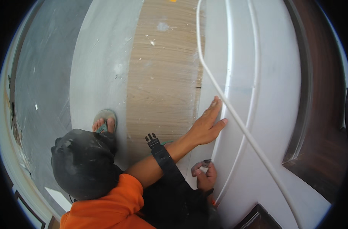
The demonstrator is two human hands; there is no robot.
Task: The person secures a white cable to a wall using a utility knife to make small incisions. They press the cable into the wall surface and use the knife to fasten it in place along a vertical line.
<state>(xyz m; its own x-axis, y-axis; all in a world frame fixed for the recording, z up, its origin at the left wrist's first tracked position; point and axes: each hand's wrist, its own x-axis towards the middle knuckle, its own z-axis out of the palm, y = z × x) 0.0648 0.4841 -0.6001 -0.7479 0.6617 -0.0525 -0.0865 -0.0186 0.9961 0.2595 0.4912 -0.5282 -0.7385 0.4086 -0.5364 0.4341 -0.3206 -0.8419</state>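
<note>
My left hand point(209, 128) is stretched out over the white moulding point(219, 133) at the foot of the white wall. Its fingers are straight and the thumb stands apart; I see nothing held in it. A white cord or thin pipe point(240, 124) runs close past the fingertips. Nearer, my right hand point(205, 178) is closed beside the wall, gripping a small pale piece point(203, 168) with a dark edge. Its exact kind is too small to tell. A black strap with a buckle point(153, 141) lies across my left forearm.
My dark-clad knee point(86, 164) and a foot in a flip-flop point(105, 121) are at left. A wood-patterned strip point(162, 76) runs along the pale floor, with white specks on it. Dark brown frames point(315, 168) stand in the wall at right and lower right.
</note>
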